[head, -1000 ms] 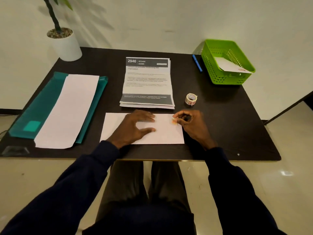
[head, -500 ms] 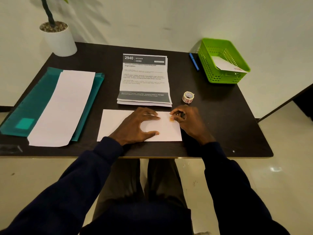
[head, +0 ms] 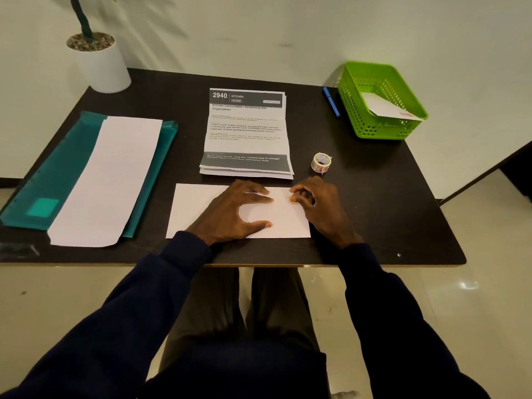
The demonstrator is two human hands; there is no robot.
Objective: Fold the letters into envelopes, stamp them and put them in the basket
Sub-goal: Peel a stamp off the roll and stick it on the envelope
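A white envelope [head: 198, 208] lies flat near the front edge of the dark table [head: 374, 203]. My left hand [head: 236, 214] rests on its middle with spread fingers and thumb pressing it down. My right hand [head: 319, 205] is at the envelope's top right corner, fingertips curled on a small orange stamp [head: 293, 199]. Behind the envelope lies a stack of printed letters [head: 247, 133]. A stamp roll [head: 321, 162] stands to their right. The green basket [head: 354, 110] at the far right holds one white envelope [head: 385, 109].
A teal folder [head: 57, 168] with a long white sheet [head: 109, 180] on it lies at the left. A white plant pot [head: 100, 61] stands in the far left corner. A blue pen [head: 331, 101] lies beside the basket.
Both hands stay on the envelope, the right hand's fingertips still at the stamp. Only the camera view has shifted slightly.
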